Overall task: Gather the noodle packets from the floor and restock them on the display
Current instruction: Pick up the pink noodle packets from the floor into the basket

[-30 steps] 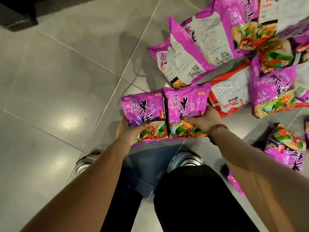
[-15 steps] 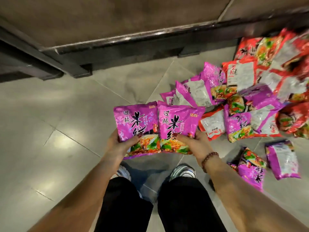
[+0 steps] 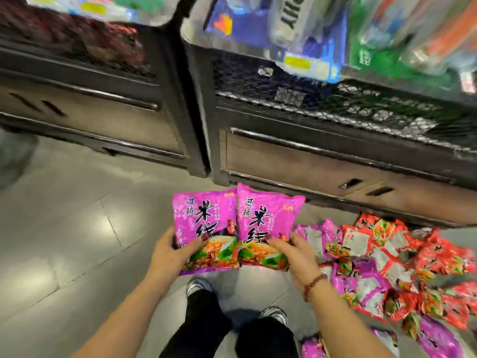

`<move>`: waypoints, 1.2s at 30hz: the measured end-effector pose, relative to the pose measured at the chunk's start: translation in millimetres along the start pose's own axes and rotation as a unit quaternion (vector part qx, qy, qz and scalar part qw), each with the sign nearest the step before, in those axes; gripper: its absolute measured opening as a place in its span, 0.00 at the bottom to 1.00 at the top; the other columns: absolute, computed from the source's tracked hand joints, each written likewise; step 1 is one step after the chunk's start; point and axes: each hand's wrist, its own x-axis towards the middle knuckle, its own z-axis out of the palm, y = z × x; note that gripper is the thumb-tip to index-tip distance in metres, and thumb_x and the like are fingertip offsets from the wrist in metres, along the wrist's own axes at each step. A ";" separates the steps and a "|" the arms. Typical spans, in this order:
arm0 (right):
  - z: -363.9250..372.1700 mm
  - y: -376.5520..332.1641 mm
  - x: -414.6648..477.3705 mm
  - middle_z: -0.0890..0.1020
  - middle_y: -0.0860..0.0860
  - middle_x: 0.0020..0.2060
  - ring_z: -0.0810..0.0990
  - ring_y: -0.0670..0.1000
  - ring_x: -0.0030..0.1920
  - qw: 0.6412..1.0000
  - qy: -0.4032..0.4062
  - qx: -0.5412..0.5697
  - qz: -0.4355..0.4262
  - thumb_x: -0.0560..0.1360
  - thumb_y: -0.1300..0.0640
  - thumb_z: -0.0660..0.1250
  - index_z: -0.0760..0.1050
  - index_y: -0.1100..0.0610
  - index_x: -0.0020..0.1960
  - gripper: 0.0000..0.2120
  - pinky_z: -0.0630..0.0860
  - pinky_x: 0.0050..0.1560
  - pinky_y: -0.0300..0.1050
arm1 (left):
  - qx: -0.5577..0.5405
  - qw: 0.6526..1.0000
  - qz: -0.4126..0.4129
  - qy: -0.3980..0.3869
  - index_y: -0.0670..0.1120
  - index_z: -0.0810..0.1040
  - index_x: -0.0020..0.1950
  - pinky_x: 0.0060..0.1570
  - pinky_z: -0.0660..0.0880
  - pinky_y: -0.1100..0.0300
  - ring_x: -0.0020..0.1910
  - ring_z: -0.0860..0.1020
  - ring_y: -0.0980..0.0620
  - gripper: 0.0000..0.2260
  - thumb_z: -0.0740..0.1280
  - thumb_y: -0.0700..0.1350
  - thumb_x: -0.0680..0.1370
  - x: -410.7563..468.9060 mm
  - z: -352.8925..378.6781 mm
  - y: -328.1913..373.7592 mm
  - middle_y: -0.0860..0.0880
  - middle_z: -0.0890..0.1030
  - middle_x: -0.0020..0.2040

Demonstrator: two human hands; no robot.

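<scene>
Display (image 3: 322, 164): now fills the far side, earlier only its base; better lift packets over the mesh rim (image 3: 335, 109), fronts forward.
Floor pile (image 3: 387, 267): red and purple, near right.
Purple packets (image 3: 206, 223): two, glossy, side by side, centre.
Left hand (image 3: 167, 251), right hand (image 3: 291, 251): each pinches one packet low.

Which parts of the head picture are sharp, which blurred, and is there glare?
Head view: the purple packets, left hand and right hand are fairly sharp; the shelf goods above are smeared by motion blur; the floor tiles carry soft glare patches; the wide lens bends the cabinet lines.
</scene>
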 end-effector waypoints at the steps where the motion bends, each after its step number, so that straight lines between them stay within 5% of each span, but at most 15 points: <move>1: 17.0 -12.7 -11.5 0.84 0.50 0.34 0.82 0.51 0.37 1.000 -0.014 -0.001 0.002 0.71 0.64 0.73 0.78 0.58 0.45 0.05 0.79 0.39 0.45 | -0.012 1.000 0.003 0.014 0.53 0.75 0.51 0.31 0.76 0.69 0.36 0.83 0.60 0.14 0.74 0.39 0.73 -12.1 -18.0 8.8 0.52 0.83 0.45; 4: 69.5 -48.3 -38.0 0.85 0.54 0.38 0.84 0.52 0.36 0.997 -0.069 0.016 -0.006 0.65 0.62 0.77 0.79 0.62 0.50 0.14 0.80 0.36 0.42 | -0.046 0.997 0.003 0.060 0.54 0.75 0.49 0.35 0.79 0.64 0.40 0.83 0.55 0.13 0.74 0.40 0.73 -38.1 -74.2 34.0 0.52 0.83 0.46; 9: 158.7 -83.3 -61.4 0.85 0.57 0.40 0.84 0.53 0.37 0.989 -0.143 -0.012 -0.020 0.61 0.61 0.78 0.81 0.60 0.47 0.15 0.81 0.37 0.44 | -0.080 0.990 0.004 0.120 0.50 0.76 0.54 0.36 0.79 0.60 0.44 0.83 0.49 0.13 0.74 0.44 0.72 -57.9 -164.1 58.8 0.48 0.83 0.48; 20: 335.4 -153.1 -30.4 0.86 0.57 0.42 0.85 0.54 0.39 0.956 -0.273 -0.103 -0.021 0.73 0.63 0.70 0.78 0.63 0.55 0.11 0.82 0.40 0.47 | -0.163 0.943 0.042 0.288 0.50 0.78 0.50 0.35 0.77 0.65 0.39 0.82 0.58 0.09 0.73 0.40 0.73 -42.7 -300.4 87.2 0.51 0.83 0.44; 28: 490.9 -224.5 28.9 0.85 0.57 0.47 0.85 0.56 0.46 0.896 -0.391 -0.209 -0.022 0.71 0.59 0.73 0.77 0.61 0.58 0.17 0.81 0.46 0.49 | -0.224 0.887 0.022 0.403 0.50 0.77 0.51 0.34 0.76 0.63 0.42 0.82 0.52 0.08 0.73 0.42 0.74 10.8 -387.4 128.3 0.50 0.83 0.44; 36: 634.3 -271.1 68.2 0.86 0.55 0.45 0.85 0.55 0.45 0.847 -0.457 -0.271 -0.018 0.70 0.58 0.74 0.76 0.57 0.56 0.16 0.82 0.47 0.51 | -0.256 0.840 -0.017 0.478 0.49 0.80 0.50 0.46 0.79 0.51 0.44 0.83 0.46 0.13 0.78 0.46 0.69 47.8 -463.9 149.4 0.48 0.85 0.44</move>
